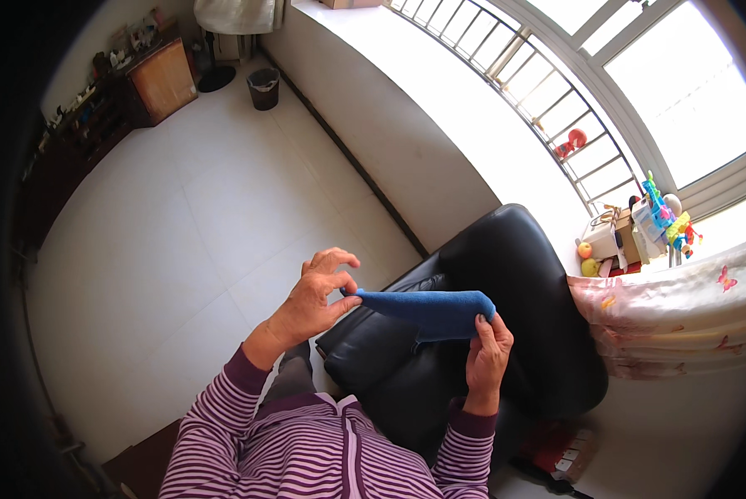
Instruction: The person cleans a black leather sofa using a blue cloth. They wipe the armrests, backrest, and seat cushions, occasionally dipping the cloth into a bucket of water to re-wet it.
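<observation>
A blue cloth item (426, 312), perhaps a sock or a folded cloth, is stretched between my two hands above a black leather sofa (504, 268). My left hand (316, 290) pinches its narrow left tip between thumb and forefinger, with the other fingers raised. At the wider right end, my right hand (490, 346) grips the lower corner, thumb on top. The cloth hangs slightly slack below its upper edge, and its underside is hidden.
A white windowsill (422, 106) with a metal railing (535, 81) runs along the right. Boxes (603, 237), fruit and a colourful plastic toy (662, 212) stand on it, beside a butterfly-patterned curtain (678, 312). A waste bin (264, 93) and a dark cabinet (117, 106) are farther off.
</observation>
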`<state>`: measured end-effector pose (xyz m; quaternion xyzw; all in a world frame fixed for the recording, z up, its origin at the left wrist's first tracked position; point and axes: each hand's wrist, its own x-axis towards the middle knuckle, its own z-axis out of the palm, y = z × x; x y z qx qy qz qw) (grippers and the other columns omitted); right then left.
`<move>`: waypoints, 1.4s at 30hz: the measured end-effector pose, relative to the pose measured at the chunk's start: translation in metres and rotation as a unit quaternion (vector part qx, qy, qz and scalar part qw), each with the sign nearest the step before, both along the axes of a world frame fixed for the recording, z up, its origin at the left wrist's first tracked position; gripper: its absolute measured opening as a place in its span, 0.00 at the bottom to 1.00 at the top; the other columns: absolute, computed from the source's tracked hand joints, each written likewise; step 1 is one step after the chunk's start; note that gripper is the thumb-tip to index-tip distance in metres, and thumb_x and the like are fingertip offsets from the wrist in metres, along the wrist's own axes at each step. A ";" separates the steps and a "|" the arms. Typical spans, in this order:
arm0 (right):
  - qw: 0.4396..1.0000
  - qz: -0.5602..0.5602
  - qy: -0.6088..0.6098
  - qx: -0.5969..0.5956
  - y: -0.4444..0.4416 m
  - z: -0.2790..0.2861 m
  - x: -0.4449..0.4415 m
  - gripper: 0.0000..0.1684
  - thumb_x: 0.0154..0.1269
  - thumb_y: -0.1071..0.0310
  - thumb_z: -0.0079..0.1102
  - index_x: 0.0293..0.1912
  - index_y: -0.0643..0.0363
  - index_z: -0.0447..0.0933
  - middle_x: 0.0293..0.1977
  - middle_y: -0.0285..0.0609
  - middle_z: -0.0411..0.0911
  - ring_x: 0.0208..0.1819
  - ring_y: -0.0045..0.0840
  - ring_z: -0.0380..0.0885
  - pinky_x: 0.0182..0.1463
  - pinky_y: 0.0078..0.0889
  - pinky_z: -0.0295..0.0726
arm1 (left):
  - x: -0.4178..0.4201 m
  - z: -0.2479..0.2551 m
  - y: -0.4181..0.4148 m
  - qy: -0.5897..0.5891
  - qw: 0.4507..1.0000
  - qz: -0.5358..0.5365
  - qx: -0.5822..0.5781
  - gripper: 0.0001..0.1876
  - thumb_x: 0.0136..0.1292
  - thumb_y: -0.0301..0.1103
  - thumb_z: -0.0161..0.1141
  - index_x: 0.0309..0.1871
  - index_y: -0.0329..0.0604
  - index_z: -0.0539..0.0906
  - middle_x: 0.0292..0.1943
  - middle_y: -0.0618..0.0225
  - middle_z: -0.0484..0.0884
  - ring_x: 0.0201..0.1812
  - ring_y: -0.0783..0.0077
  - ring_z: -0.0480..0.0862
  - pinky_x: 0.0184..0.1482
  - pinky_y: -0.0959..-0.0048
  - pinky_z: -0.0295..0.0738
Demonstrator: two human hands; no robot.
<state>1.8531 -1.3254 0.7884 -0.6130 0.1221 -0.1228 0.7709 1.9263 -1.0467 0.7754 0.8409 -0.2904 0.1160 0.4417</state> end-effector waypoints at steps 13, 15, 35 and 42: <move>0.984 0.015 -0.018 -0.176 0.003 0.006 0.044 0.05 0.71 0.70 0.59 0.40 0.63 0.77 0.33 0.34 0.81 0.32 0.10 0.72 0.39 0.13 0.71 | 0.009 0.015 0.023 0.308 0.935 -0.028 -0.171 0.11 0.67 0.31 0.64 0.41 0.43 0.71 0.33 0.74 0.73 0.33 0.83 0.71 0.36 0.81 0.69; 0.990 0.007 -0.067 -0.123 0.012 0.010 0.050 0.07 0.72 0.68 0.59 0.40 0.62 0.76 0.37 0.39 0.83 0.35 0.13 0.76 0.45 0.16 0.75 | 0.009 0.027 0.028 0.356 0.915 -0.058 -0.180 0.12 0.65 0.29 0.65 0.43 0.44 0.71 0.35 0.74 0.74 0.35 0.83 0.73 0.38 0.81 0.72; 0.922 0.263 0.194 0.210 0.031 -0.087 0.024 0.41 0.58 0.74 0.68 0.68 0.63 0.60 0.61 0.45 0.71 0.62 0.30 0.72 0.68 0.36 0.69 | -0.034 -0.111 0.040 0.661 0.612 -0.089 -0.425 0.39 0.57 0.23 0.69 0.72 0.37 0.62 0.65 0.55 0.72 0.65 0.58 0.75 0.67 0.59 0.70; 0.975 0.209 0.057 -0.042 0.017 -0.137 0.053 0.09 0.56 0.79 0.65 0.39 0.67 0.85 0.53 0.55 0.79 0.53 0.38 0.81 0.61 0.39 0.77 | 0.019 -0.140 0.025 0.379 0.910 -0.083 -0.148 0.15 0.61 0.25 0.64 0.52 0.44 0.85 0.56 0.62 0.84 0.58 0.62 0.81 0.65 0.65 0.70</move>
